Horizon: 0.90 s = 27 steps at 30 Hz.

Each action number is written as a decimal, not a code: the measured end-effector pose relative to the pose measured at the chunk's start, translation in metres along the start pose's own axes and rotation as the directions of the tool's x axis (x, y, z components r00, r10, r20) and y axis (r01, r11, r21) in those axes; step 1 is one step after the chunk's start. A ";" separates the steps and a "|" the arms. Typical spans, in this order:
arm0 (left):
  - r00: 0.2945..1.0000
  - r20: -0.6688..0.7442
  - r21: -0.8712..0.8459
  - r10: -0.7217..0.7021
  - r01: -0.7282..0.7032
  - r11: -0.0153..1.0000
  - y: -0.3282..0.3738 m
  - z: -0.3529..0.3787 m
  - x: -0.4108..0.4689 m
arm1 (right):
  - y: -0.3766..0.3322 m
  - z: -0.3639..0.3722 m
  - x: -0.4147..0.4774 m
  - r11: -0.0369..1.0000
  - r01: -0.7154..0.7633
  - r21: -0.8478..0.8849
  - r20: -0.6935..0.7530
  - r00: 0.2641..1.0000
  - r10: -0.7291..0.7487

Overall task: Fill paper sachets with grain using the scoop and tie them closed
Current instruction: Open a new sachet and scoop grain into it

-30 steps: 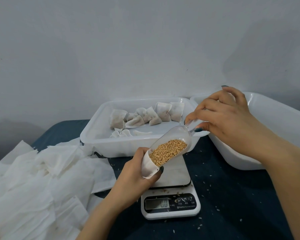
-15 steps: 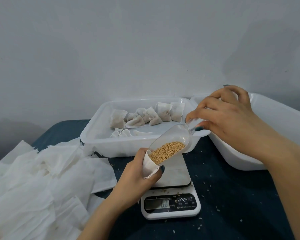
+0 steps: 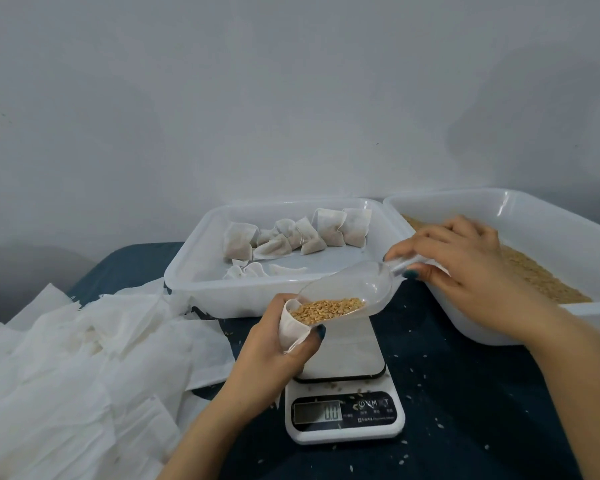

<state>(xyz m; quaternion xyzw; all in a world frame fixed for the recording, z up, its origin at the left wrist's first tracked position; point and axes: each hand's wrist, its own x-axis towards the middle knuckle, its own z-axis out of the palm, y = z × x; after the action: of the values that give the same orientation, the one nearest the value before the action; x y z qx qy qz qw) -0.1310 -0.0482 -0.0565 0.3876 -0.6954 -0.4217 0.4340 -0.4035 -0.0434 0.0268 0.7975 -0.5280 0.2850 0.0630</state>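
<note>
I see the left hand (image 3: pixel 271 355) curled round a small white paper sachet (image 3: pixel 291 332), gripping it with its mouth open over the white digital kitchen scale (image 3: pixel 343 420), whose display reads 0.0. The right hand (image 3: pixel 465 271) pinches the handle of the clear plastic scoop (image 3: pixel 357 289) between thumb and fingers, and the scoop's lip sits in the sachet's mouth.

Against half a second ago, I note the right hand has dropped lower and the scoop lies flatter, nearly level. The golden-brown grain (image 3: pixel 326 308) now sits in a shallow layer at the front end, by the sachet. The lowered hand also uncovers the grain bed in the large white plastic tub (image 3: pixel 499 209) on the right, which it hid before. The left hand and sachet have barely shifted.

Behind the scale, the square white plastic tub (image 3: pixel 194 292) holds the filled sachets (image 3: pixel 326 230), unchanged. The flat empty paper sachets (image 3: pixel 66 358) lie heaped on the dark blue cloth (image 3: pixel 465 393) at the left.
</note>
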 end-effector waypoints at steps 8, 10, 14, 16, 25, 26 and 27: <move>0.999 -0.049 -0.138 0.007 -0.014 0.990 0.008 -0.002 -0.002 | 0.004 0.025 -0.018 0.940 -0.150 0.306 0.007 0.988 0.156; 0.997 -0.076 -0.137 0.009 -0.019 0.990 0.010 -0.003 -0.002 | 0.007 0.026 -0.018 0.899 -0.206 0.387 -0.030 0.971 0.236; 0.994 -0.104 -0.063 0.044 -0.050 0.997 0.011 -0.007 0.000 | 0.018 0.025 -0.015 0.856 -0.329 0.398 -0.141 0.901 0.411; 0.992 -0.123 -0.009 0.038 -0.039 0.999 0.010 -0.010 0.001 | 0.027 0.024 -0.014 0.855 -0.430 0.289 -0.201 0.846 0.493; 0.950 -0.210 0.428 0.232 -0.124 0.895 -0.003 -0.027 0.007 | 0.071 0.020 -0.009 0.627 -0.730 -0.271 -0.007 0.653 0.757; 0.947 -0.227 0.464 0.228 -0.101 0.880 -0.003 -0.029 0.007 | 0.070 0.020 -0.008 0.613 -0.724 -0.317 0.021 0.641 0.768; 0.947 -0.234 0.479 0.221 -0.085 0.874 -0.004 -0.030 0.007 | 0.070 0.021 -0.008 0.606 -0.719 -0.341 0.030 0.636 0.771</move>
<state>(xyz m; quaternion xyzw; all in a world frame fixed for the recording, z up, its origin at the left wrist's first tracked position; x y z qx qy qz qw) -0.1041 -0.0639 -0.0505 0.4788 -0.7354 -0.1484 0.4559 -0.4588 -0.0759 -0.0084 0.5060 -0.8524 0.1315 0.0108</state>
